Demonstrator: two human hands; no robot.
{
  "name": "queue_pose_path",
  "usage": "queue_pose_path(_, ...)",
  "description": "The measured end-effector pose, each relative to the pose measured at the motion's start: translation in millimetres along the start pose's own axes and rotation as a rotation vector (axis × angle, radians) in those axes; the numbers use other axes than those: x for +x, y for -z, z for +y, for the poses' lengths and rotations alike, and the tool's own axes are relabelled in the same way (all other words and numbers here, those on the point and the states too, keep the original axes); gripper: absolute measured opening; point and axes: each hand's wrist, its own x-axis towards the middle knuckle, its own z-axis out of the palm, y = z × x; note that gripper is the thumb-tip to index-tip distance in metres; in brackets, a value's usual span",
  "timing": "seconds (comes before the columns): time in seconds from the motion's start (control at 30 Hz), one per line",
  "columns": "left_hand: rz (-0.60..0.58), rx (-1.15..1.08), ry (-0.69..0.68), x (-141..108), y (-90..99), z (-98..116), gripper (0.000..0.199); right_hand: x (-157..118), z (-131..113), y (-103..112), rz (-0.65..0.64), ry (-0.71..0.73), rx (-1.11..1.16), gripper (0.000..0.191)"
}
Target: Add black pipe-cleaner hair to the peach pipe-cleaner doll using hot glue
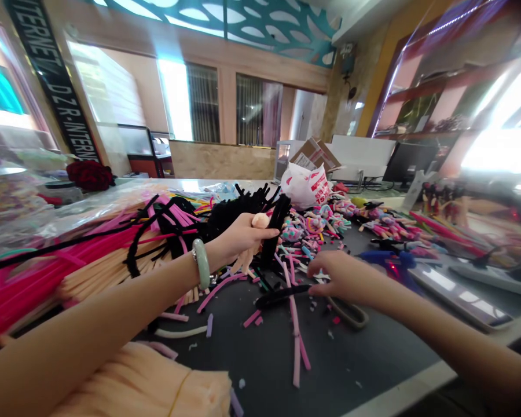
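My left hand (241, 237), with a pale green bangle at its wrist, is closed around a small beige pipe-cleaner doll (245, 258). Its round head (260, 220) shows above my thumb, and beige limbs hang below my fingers. Beside that hand stands a fuzzy black bundle (278, 223); whether my fingers also grip it is unclear. My right hand (342, 277) hovers low over the dark mat, thumb and forefinger apart. A short black fuzzy strip (282, 296) ends at its thumb tip. Under the palm side, a grey-olive loop like a scissor handle (353, 314) shows.
Pink and beige pipe cleaners (95, 269) pile up at left, with a banded beige bundle (191, 394) in front. Several colourful small dolls (321, 220) lie behind my right hand. A blue glue gun (388, 263), a white plastic bag (304, 184) and pink offcuts (294, 336) are around.
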Motion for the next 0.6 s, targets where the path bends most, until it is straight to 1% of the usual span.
queue_pose_path(0.07,-0.015,0.000,0.001,0,-0.1,0,0.031,5,-6,-6,-0.026,0.072,0.046,0.027)
queue_pose_path(0.13,-0.030,0.000,0.004,0,-0.1,1,0.029,10,-8,-11,-0.038,0.110,0.078,0.022)
queue_pose_path(0.23,-0.044,0.005,0.000,0,0.4,2,0.026,14,-7,-8,-0.038,0.152,0.124,0.014)
queue_pose_path(0.33,-0.044,0.026,-0.012,0,1.4,1,0.027,14,-5,9,-0.010,0.194,0.158,0.018)
queue_pose_path(0.5,-0.053,0.092,-0.041,0,0.7,0,0.028,11,-8,45,0.127,0.226,0.139,0.029)
queue_pose_path(0.6,-0.094,0.132,-0.070,-2,-1.6,1,0.023,12,-10,60,0.213,0.221,0.135,0.023)
